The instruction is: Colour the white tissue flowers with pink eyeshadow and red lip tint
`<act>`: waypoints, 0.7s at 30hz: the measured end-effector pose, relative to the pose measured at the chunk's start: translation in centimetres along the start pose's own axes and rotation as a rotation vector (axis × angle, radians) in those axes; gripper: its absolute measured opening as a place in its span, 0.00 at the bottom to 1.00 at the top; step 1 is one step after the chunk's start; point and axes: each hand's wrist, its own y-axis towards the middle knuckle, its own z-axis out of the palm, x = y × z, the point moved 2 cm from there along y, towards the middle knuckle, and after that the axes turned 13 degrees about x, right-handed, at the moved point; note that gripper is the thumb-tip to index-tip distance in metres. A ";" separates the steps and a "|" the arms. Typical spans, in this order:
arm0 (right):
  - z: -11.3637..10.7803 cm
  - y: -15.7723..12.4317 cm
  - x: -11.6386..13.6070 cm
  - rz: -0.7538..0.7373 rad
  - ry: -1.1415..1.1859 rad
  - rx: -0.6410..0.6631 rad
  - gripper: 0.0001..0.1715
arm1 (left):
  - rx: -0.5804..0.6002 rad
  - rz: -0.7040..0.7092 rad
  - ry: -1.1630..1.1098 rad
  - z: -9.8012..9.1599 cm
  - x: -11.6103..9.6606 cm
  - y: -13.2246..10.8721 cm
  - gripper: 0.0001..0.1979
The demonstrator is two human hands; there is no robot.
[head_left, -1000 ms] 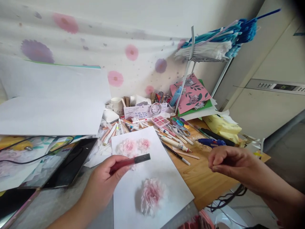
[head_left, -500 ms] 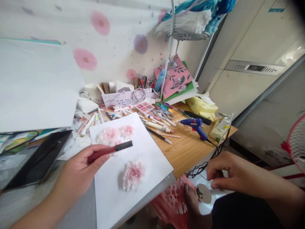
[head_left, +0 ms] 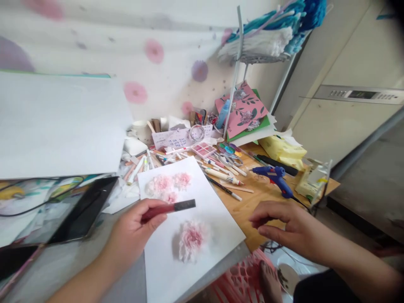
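My left hand point(head_left: 135, 229) is closed around a slim dark red tube with a black cap point(head_left: 185, 205), held tilted slightly upward over a white sheet of paper point(head_left: 217, 235). Below the tube, a large pink-and-white ruffled flower point(head_left: 192, 239) lies on the sheet. Smaller pink flowers point(head_left: 160, 184) are grouped at the sheet's far end, partly covered by the tube and hand. Off the sheet's right side hovers my right hand point(head_left: 282, 221), fingers loosely bent and thumb apart, with nothing visible in it.
A blue glue gun point(head_left: 273, 176) with its cord rests on the wooden tabletop point(head_left: 252, 194). Several markers and pens point(head_left: 224, 176) lie behind the sheet near a pink palette point(head_left: 203, 150). A black tablet-like panel point(head_left: 83, 210) is at left, and a yellow pack point(head_left: 280, 150) sits at the back right.
My right hand has moved left toward the paper and its fingers have loosened. The view has shifted, so the tabletop things appear further right. My left hand still holds the tube.
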 end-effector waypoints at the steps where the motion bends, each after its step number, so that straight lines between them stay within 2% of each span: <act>1: 0.4 1.0 0.5 -0.012 0.017 -0.010 0.11 | 0.005 0.014 -0.003 0.0 0.1 0.0 0.14; 4: 1.7 3.9 1.8 -0.033 0.070 -0.016 0.17 | 0.016 0.046 -0.009 0.1 0.5 -0.1 0.13; 7: 3.1 6.8 2.8 -0.039 0.118 0.036 0.24 | 0.041 0.064 -0.024 0.1 0.7 -0.2 0.11; 13: 5.8 11.7 3.5 -0.005 0.263 0.132 0.28 | 0.025 0.127 0.061 -0.1 0.7 -0.3 0.09; 16: 6.2 13.1 3.5 0.021 0.279 0.092 0.30 | 0.043 0.059 0.117 -0.3 1.1 0.0 0.10; 21: 5.4 13.8 3.6 -0.055 0.258 0.133 0.35 | 0.202 -0.044 0.265 -0.6 1.2 0.1 0.16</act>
